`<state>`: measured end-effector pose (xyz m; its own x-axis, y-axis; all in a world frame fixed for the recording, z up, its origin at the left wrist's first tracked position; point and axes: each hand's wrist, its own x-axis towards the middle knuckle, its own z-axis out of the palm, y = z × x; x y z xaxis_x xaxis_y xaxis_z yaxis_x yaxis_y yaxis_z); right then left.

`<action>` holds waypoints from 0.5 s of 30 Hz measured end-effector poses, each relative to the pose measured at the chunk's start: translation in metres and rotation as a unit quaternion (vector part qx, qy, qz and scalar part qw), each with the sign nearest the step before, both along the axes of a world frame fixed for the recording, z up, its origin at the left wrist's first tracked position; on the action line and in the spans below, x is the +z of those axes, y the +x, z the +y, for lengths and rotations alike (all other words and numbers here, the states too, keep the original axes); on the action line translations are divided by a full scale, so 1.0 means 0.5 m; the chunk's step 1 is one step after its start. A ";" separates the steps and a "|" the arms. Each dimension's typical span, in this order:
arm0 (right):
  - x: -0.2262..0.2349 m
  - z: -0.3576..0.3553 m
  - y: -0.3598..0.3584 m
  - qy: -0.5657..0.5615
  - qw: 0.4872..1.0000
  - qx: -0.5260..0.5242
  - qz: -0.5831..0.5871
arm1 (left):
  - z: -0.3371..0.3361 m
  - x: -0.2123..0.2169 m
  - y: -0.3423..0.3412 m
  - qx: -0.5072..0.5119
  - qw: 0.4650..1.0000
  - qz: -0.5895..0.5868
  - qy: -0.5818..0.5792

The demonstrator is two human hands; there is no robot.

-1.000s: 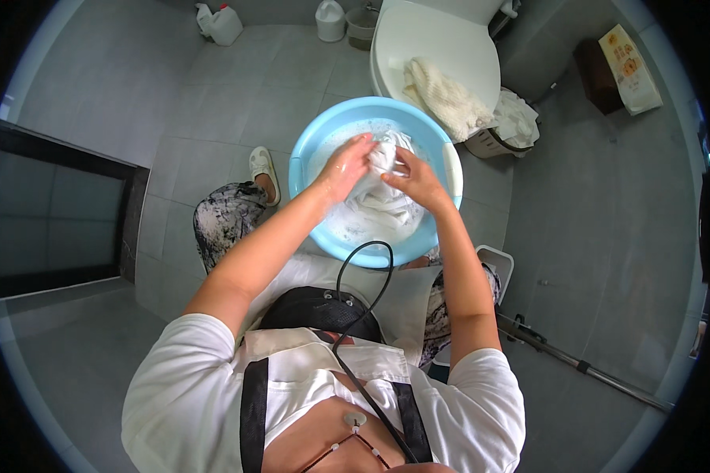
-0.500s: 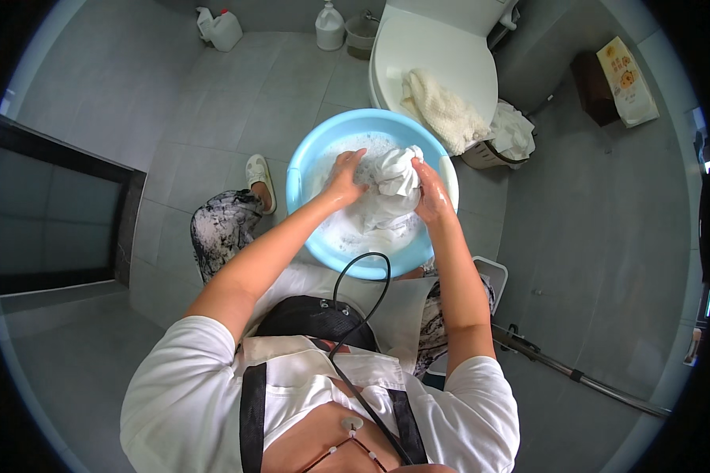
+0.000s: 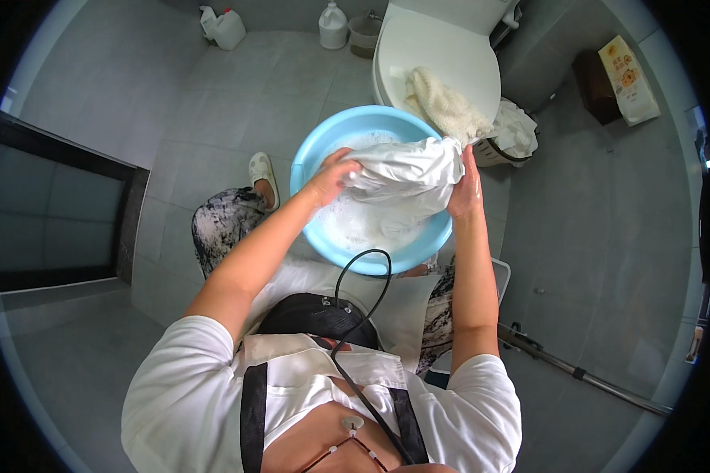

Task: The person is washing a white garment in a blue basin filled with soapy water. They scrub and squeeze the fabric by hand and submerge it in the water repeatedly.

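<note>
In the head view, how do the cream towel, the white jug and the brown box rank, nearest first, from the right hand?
1. Cream fluffy towel on the toilet lid, just above the right hand.
2. Brown box, upper right.
3. White plastic jug, top edge, by the wall.

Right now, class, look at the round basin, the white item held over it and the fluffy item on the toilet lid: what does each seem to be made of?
Basin: probably plastic; smooth, evenly light blue, thin moulded rim.
White garment: woven cloth, seemingly wet; it creases and sags between the left hand and right hand.
Cream towel: likely terry cloth; nubby, fluffy pile.
</note>
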<state>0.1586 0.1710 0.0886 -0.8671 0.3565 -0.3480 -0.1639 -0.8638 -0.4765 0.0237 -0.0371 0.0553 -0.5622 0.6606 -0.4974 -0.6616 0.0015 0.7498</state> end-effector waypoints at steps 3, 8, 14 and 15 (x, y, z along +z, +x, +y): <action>-0.048 0.007 0.006 0.106 0.994 -0.018 -0.032 | -0.003 -0.030 -0.017 0.061 0.989 -0.121 0.050; -0.061 -0.010 0.008 0.448 0.869 0.070 -0.198 | -0.007 -0.083 -0.045 0.082 0.987 -0.133 0.040; -0.103 -0.055 -0.012 0.859 0.331 0.215 -0.328 | -0.002 -0.150 -0.030 0.003 0.897 0.357 -0.260; -0.098 -0.066 -0.018 0.888 0.320 0.148 -0.295 | 0.002 -0.141 -0.025 -0.027 0.837 0.449 -0.311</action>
<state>0.1495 0.1379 0.0399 -0.9243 0.3794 0.0420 0.3713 0.9191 -0.1320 0.0113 -0.0361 -0.0154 -0.8717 0.4672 -0.1482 0.1818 0.5889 0.7875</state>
